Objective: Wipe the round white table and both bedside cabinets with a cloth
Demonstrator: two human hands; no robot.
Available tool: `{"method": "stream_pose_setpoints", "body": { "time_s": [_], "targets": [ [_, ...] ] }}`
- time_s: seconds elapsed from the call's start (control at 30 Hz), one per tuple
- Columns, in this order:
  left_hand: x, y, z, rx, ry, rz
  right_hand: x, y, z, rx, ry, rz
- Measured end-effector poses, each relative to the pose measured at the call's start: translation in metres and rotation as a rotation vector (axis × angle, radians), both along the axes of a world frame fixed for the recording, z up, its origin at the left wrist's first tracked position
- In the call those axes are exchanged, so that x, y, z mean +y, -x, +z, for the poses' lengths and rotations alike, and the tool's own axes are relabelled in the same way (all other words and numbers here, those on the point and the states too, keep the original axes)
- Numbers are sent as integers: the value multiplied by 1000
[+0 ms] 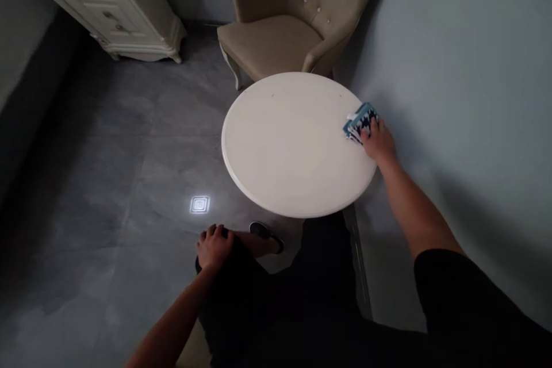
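Observation:
My right hand (379,141) grips a tissue pack (362,121) patterned in blue, navy and white, with a bit of white showing at its top. Both are at the right edge of a round white table (297,149), close to the wall. Part of the pack is covered by my fingers, and I cannot tell whether it rests on the tabletop. My left hand (214,247) lies over my bent knee, its fingers spread a little and nothing in them.
Beyond the table stands a beige buttoned armchair (276,40). A white chest of drawers (116,17) is at the far left. The grey wall (474,69) runs close along the right side. A patch of light (200,204) shows on the grey tiled floor (168,155).

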State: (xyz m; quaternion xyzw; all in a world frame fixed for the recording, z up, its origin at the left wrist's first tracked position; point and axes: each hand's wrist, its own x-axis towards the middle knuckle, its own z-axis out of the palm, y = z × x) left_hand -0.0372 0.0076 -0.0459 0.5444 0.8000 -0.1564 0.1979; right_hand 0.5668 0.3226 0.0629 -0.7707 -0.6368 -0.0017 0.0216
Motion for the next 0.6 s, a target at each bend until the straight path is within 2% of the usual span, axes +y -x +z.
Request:
{"method": "stream_pose_setpoints", "body": {
  "time_s": [0.1, 0.17, 0.27, 0.33, 0.4, 0.47, 0.53, 0.6],
  "targets": [
    [-3, -5, 9, -10, -18, 10, -84, 19, 1, -62, -5, -40],
    [-6, -6, 13, -24, -34, 21, -138, 44, -1, -69, -18, -60],
    [-10, -5, 15, -46, -53, 38, -207, 99, -3, -48, -18, -9],
    [-12, -5, 16, -57, -61, 45, -239, 144, -1, -41, 13, 106],
    [-13, -6, 17, -62, -67, 48, -254, 192, 3, -29, 51, 265],
    [-14, -6, 18, -62, -72, 47, -252, 238, 9, -15, 86, 416],
    [-14, -6, 18, -57, -75, 39, -233, 281, 15, 1, 118, 542],
    [-14, -4, 17, -48, -72, 34, -202, 320, 20, 19, 140, 640]
  ]
}}
